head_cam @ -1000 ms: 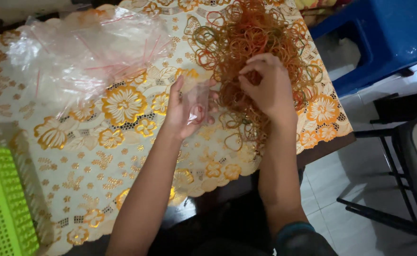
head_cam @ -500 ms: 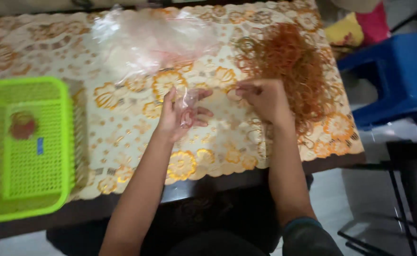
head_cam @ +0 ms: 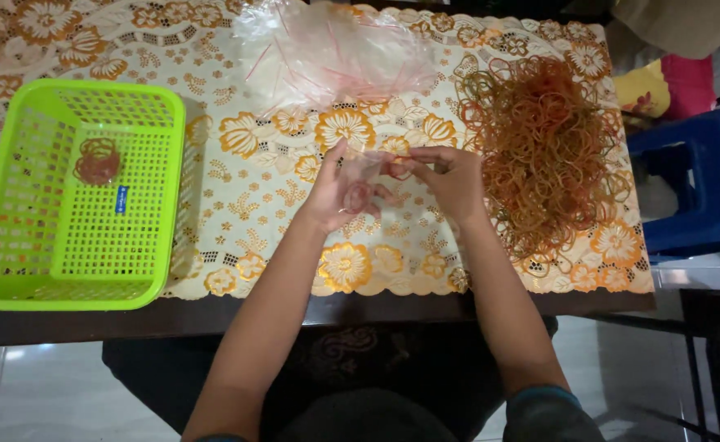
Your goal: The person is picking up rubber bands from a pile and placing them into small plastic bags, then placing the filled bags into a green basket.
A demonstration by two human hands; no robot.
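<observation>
My left hand (head_cam: 337,195) holds a small clear plastic bag (head_cam: 363,176) with a few reddish rubber bands inside it, above the flowered tablecloth (head_cam: 253,237). My right hand (head_cam: 450,176) pinches the top edge of the same bag from the right. A big heap of orange-brown rubber bands (head_cam: 545,146) lies just right of my right hand. A pile of empty clear plastic bags (head_cam: 335,53) sits at the far side of the table, beyond my hands.
A lime green plastic basket (head_cam: 159,196) stands at the left, with one small filled bag of rubber bands (head_cam: 98,160) in it. A blue plastic stool (head_cam: 695,180) stands right of the table. The dark table edge (head_cam: 212,315) runs in front of me.
My view has swung left, bringing the green basket fully in. My right hand has left the rubber band heap and come to the small bag in my left hand.
</observation>
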